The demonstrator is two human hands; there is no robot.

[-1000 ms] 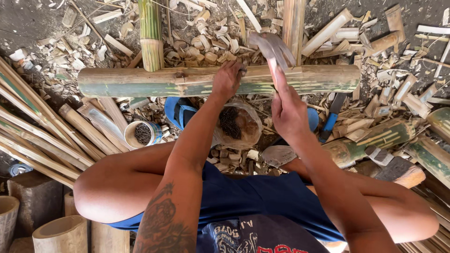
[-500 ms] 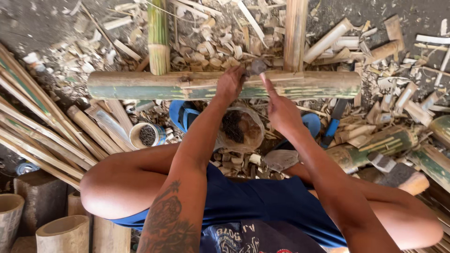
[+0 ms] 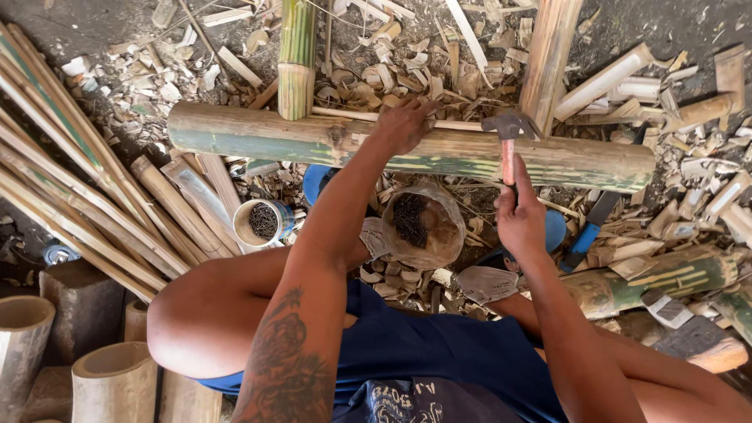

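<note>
hidden: fingertips of left hand (image 3: 403,124) go over the far edge of the bamboo pole (image 3: 258,135), so I can't tell whether they pinch anything. Hammer handle's lower part is buried in the right fist.
cut off: person's torso and knees run out of the bottom edge; split bamboo strips (image 3: 70,188) leave the picture at left.
left hand: palm down, fingers curled onto the pole's top, pressing on it.
right hand (image 3: 521,219): closed tight round the hammer (image 3: 509,133), thumb along the shaft.
hammer: reddish shaft, dark metal head, head just at the pole's top edge; contact unclear.
pole: thick, round, green-and-tan skin, mottled, lies crosswise in front of the knees, with a node ridge near the left hand.
nails: dark heap in a clear plastic bag (image 3: 419,223) between the knees; second lot in a small tin can (image 3: 262,222) to the left.
ground: dirt, covered in pale bamboo chips (image 3: 407,55) and offcuts.
bottom left: hollow cut bamboo sections (image 3: 113,376), standing open end up.
</note>
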